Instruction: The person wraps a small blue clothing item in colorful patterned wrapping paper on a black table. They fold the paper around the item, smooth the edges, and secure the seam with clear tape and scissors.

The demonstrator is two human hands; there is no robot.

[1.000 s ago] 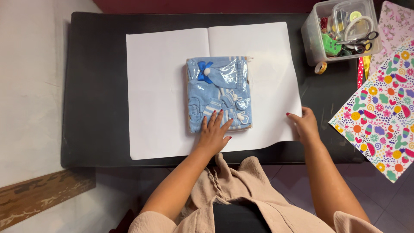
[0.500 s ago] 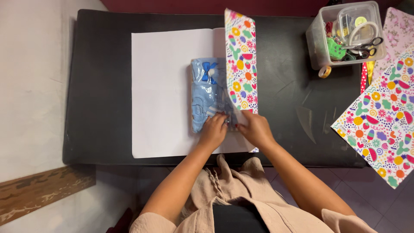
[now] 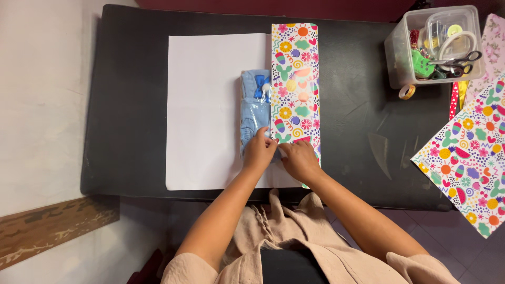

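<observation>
A blue packaged baby clothing set [image 3: 254, 110] lies on a sheet of wrapping paper [image 3: 210, 105], white side up, on a black table [image 3: 126, 105]. The sheet's right part is folded over the package, showing its colourful printed side [image 3: 295, 84]. My left hand [image 3: 259, 152] rests on the near end of the package, fingers touching the fold's edge. My right hand [image 3: 299, 160] presses down the near end of the folded flap.
A clear plastic box [image 3: 436, 44] with scissors, tape and craft bits stands at the table's far right. A tape roll [image 3: 406, 92] lies beside it. More printed wrapping paper [image 3: 465, 158] hangs off the right edge. A pale wall is on the left.
My right hand lifted the sheet's right edge and folded it leftward over the package, which is now mostly covered. My left hand stayed on the package's near end.
</observation>
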